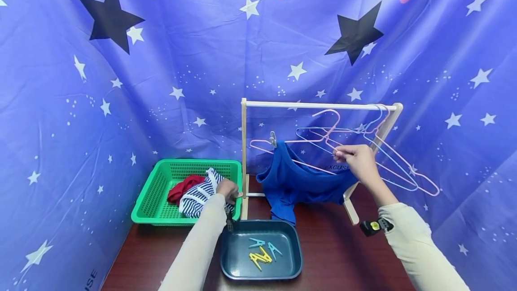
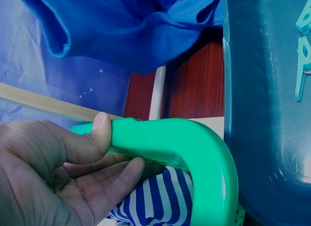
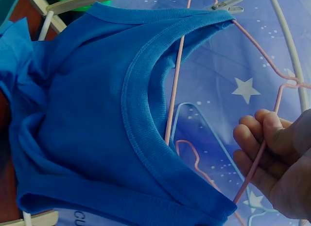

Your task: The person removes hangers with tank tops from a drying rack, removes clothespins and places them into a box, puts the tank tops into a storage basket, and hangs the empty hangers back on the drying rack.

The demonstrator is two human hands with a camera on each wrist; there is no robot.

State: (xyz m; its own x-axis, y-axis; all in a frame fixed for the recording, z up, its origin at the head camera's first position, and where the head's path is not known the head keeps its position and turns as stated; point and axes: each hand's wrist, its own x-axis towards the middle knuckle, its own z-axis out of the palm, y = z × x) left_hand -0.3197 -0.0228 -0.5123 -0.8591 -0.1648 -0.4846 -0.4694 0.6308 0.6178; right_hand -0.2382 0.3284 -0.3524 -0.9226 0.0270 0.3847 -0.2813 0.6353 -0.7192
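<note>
My right hand [image 1: 355, 160] pinches the sloping right arm of a pink hanger [image 3: 257, 160] between thumb and fingers. A blue sleeveless top [image 1: 307, 183] hangs on this hanger, and a grey clothespin [image 1: 273, 138] clips one shoulder strap at its left end. The hanger's hook appears just below the rack's rail. At the left, my left hand [image 1: 228, 190] grips the rim of a green basket [image 2: 160, 138], thumb outside and fingers inside. A striped blue-and-white cloth [image 1: 198, 199] and a red cloth [image 1: 183, 188] lie in that basket; the striped one is by my left fingers.
A wooden rack [image 1: 244, 147] with a white rail [image 1: 307, 105] stands behind the top. Blue and pink hangers [image 1: 389, 147] hang at its right end. In front sits a dark tray [image 1: 261, 274] holding several blue and yellow clothespins [image 1: 258, 259]. A starry curtain surrounds the table.
</note>
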